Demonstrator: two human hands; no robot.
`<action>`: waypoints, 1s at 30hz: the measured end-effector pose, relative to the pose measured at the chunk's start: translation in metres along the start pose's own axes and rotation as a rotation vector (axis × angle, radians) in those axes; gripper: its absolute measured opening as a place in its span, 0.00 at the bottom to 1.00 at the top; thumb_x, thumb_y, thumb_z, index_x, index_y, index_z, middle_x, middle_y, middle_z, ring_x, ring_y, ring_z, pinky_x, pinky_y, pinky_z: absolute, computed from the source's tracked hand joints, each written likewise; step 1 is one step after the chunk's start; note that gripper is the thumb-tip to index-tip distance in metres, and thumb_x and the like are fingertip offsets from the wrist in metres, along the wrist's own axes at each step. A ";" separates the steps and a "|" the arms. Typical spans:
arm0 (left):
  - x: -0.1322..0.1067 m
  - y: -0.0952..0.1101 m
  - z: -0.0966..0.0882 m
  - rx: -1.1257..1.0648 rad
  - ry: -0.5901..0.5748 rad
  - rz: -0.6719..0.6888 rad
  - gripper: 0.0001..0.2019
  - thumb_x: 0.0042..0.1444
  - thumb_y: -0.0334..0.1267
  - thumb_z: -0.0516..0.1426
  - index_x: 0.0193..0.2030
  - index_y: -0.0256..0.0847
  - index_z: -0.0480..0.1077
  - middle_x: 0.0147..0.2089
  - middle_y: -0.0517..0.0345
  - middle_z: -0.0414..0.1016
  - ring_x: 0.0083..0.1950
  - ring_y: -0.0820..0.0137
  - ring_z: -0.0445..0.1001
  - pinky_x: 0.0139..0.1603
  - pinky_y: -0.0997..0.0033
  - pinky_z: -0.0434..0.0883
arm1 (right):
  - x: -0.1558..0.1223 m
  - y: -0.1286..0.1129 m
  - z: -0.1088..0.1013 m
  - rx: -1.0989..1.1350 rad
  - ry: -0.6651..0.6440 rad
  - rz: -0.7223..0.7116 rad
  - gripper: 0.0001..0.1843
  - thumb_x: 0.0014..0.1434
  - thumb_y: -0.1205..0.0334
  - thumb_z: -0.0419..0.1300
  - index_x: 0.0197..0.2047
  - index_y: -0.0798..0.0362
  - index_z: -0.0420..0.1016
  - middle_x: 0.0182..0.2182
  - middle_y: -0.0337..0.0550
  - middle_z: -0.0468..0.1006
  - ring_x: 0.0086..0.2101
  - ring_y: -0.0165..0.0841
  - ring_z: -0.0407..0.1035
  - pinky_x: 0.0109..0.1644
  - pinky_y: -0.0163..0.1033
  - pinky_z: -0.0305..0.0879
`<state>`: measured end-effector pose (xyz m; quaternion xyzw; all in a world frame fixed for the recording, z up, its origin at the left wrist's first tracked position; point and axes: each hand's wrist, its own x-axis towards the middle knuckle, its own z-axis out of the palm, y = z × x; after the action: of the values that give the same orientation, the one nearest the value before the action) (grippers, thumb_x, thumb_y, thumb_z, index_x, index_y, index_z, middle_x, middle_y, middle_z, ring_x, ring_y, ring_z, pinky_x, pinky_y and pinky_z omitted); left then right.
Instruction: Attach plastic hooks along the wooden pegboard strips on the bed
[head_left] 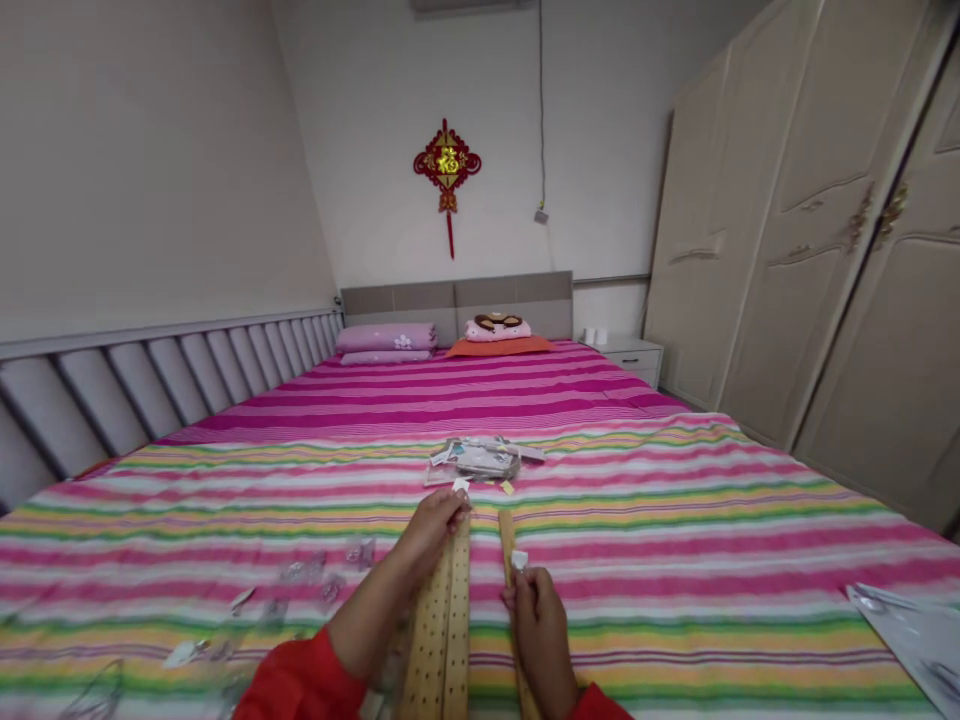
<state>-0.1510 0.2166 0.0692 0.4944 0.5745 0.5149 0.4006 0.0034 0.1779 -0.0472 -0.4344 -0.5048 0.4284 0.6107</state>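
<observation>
Two grips at lower centre of the frame — left hand (431, 535) clamped on a perforated wooden strip (441, 625), right hand (541, 640) closed around a narrow wooden slat (508, 540), striped bedspread (675, 560) beneath, loose plastic packets (476, 460) just ahead at centre.

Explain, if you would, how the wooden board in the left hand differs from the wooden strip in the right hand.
The perforated wooden board in the left hand is wider, with rows of holes, while the wooden strip in the right hand is slimmer and shows no holes. Both are pale wood.
</observation>
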 end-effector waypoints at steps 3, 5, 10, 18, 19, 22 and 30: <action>-0.034 0.018 -0.065 -0.011 0.019 -0.018 0.19 0.39 0.53 0.62 0.24 0.36 0.70 0.21 0.63 0.67 0.22 0.78 0.63 0.25 0.77 0.61 | 0.000 -0.012 -0.003 0.064 -0.042 0.037 0.21 0.52 0.40 0.57 0.25 0.50 0.62 0.19 0.35 0.68 0.24 0.32 0.67 0.28 0.36 0.66; -0.056 0.024 -0.116 0.052 0.119 -0.009 0.19 0.37 0.52 0.64 0.26 0.36 0.73 0.23 0.60 0.71 0.26 0.74 0.68 0.30 0.75 0.65 | -0.001 -0.020 -0.005 0.047 -0.080 0.036 0.21 0.50 0.41 0.59 0.25 0.51 0.64 0.19 0.35 0.68 0.24 0.32 0.65 0.27 0.35 0.64; -0.112 0.001 -0.230 0.395 0.435 0.032 0.17 0.39 0.52 0.61 0.27 0.39 0.76 0.26 0.58 0.77 0.33 0.63 0.74 0.37 0.68 0.70 | -0.009 -0.040 -0.004 -0.075 -0.157 -0.032 0.19 0.51 0.44 0.59 0.28 0.53 0.71 0.23 0.39 0.72 0.26 0.33 0.65 0.29 0.36 0.62; -0.170 -0.090 -0.272 0.762 0.703 0.223 0.14 0.50 0.46 0.52 0.32 0.42 0.74 0.37 0.50 0.78 0.41 0.59 0.75 0.46 0.60 0.71 | -0.033 -0.073 0.031 -0.191 -0.327 -0.206 0.17 0.54 0.47 0.58 0.27 0.52 0.72 0.26 0.43 0.74 0.28 0.36 0.68 0.29 0.37 0.64; -0.175 -0.098 -0.271 0.783 0.705 0.230 0.14 0.52 0.45 0.51 0.34 0.42 0.74 0.38 0.50 0.78 0.43 0.59 0.75 0.48 0.60 0.71 | -0.037 -0.077 0.035 -0.207 -0.354 -0.221 0.16 0.55 0.48 0.57 0.27 0.52 0.72 0.27 0.44 0.74 0.29 0.36 0.68 0.30 0.37 0.64; -0.187 -0.115 -0.266 0.822 0.709 0.211 0.15 0.54 0.45 0.50 0.37 0.41 0.73 0.41 0.49 0.76 0.45 0.59 0.74 0.51 0.58 0.69 | -0.046 -0.087 0.043 -0.249 -0.410 -0.252 0.14 0.57 0.50 0.55 0.29 0.51 0.71 0.29 0.44 0.74 0.30 0.36 0.69 0.31 0.37 0.64; -0.205 -0.128 -0.258 0.786 0.812 0.131 0.18 0.53 0.50 0.50 0.37 0.39 0.73 0.45 0.46 0.73 0.51 0.56 0.70 0.56 0.55 0.66 | -0.058 -0.091 0.058 -0.293 -0.482 -0.274 0.12 0.58 0.53 0.54 0.28 0.51 0.70 0.29 0.44 0.72 0.30 0.36 0.67 0.29 0.37 0.63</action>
<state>-0.3819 -0.0327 -0.0293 0.4034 0.7989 0.4350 -0.0992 -0.0535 0.1041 0.0326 -0.3315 -0.7452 0.3554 0.4566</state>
